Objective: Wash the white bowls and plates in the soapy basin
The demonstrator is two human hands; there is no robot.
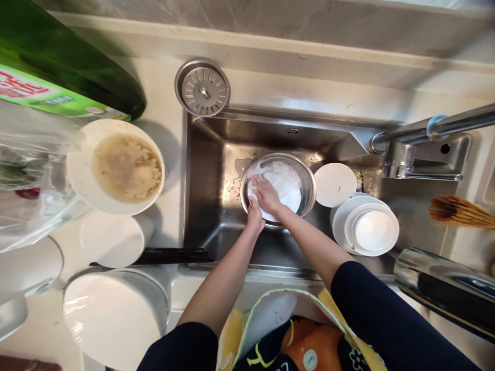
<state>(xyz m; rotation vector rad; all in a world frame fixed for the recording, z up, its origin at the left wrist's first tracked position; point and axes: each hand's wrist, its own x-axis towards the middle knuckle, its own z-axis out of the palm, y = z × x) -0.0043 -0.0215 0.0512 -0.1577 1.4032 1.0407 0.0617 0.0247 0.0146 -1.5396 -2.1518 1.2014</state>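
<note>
A round metal basin (311, 191) sits in the stainless steel sink (209, 170). Inside it is a white plate (291, 202), partly covered with white suds. My left hand (255, 215) grips the plate's near left edge, thumb on top and fingers out of sight beneath. My right hand (264, 192) lies flat on the sudsy surface with fingers stretched out; whether anything thin is under the palm cannot be seen. Right of the basin are a white dish (335, 184) and a stack of white bowls and plates (340, 226).
Left counter: a bowl of cloudy liquid (83, 172), a white bowl (108, 237), black chopsticks (174, 255), a large white dish (112, 319) and a green bottle (73, 62). A strainer (203, 90) rests behind the sink. At right are the faucet (402, 154) and a brush-like wooden bundle (456, 210).
</note>
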